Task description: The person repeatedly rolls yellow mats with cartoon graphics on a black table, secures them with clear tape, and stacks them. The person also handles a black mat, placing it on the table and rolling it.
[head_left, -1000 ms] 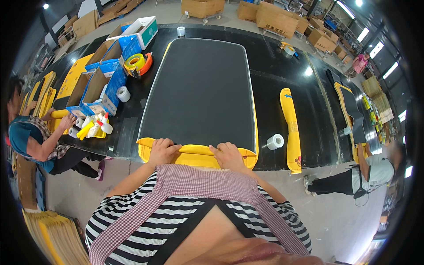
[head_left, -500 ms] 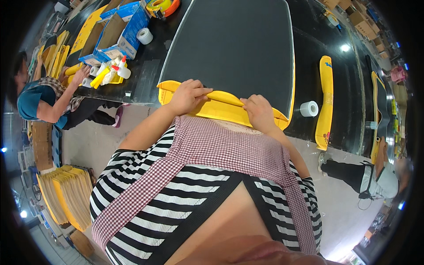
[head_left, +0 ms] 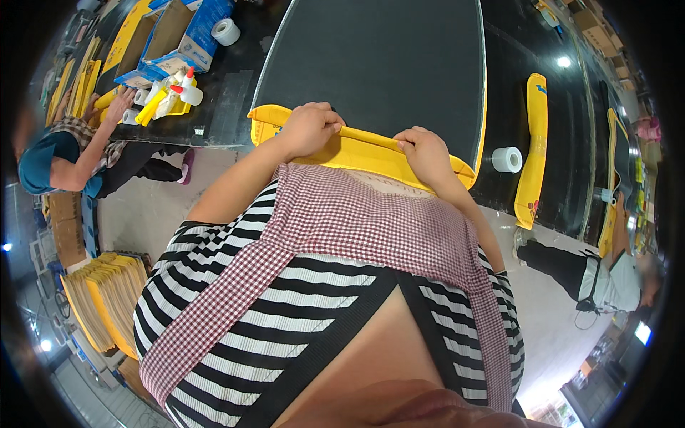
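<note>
L hand (head_left: pixel 308 128) & R hand (head_left: pixel 426 152) both pinch yellow edge strip (head_left: pixel 360 150) at near end of black board (head_left: pixel 378 64) on desk (head_left: pixel 228 100). Strip's lower part hidden by apron (head_left: pixel 357 221); fingertips curled under, unseen.

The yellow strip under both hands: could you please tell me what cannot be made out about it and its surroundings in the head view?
- Yellow strip: its near edge is hidden by the left hand, the right hand and the checked apron.
- Black sheet: its far end is cut off by the top edge.
- Fingertips: curled over the strip, so the grip underneath is hidden.
- Bottles in the yellow tray: too small to identify.
</note>
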The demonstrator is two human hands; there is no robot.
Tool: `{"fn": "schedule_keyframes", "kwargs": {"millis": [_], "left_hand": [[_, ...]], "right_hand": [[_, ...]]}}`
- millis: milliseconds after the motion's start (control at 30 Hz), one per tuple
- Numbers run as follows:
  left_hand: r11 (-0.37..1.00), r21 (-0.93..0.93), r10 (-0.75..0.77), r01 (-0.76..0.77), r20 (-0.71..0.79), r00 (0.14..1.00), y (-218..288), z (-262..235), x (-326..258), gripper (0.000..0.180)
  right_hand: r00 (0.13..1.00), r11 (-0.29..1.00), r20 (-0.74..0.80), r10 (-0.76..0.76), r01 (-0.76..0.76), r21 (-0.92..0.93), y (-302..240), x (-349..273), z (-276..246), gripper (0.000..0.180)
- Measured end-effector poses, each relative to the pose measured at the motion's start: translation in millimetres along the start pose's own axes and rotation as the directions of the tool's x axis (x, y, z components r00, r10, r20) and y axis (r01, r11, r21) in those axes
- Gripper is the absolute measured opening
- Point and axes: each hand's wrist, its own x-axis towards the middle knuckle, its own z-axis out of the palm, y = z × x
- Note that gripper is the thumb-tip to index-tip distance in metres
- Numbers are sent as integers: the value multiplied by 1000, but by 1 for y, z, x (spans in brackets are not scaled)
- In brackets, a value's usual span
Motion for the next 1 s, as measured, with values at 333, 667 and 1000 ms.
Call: {"fn": "schedule_keyframes", "kwargs": {"millis": [333,667,1000], "left_hand": [[998,-22,-67,66,-24,997,13,-11,3,10],[912,403,156,-76,-171,973,-10,-14,-36,26],[984,173,-21,48,-156,988,-21,-23,-16,20]], "right_hand": [[995,993,-100,-16,4,-115,-4,-2,-4,18],[885,709,-39,-463,344,-615,24,-38,-7,44],[981,884,70,-181,193,-426,18,-32,-20,41]]}}
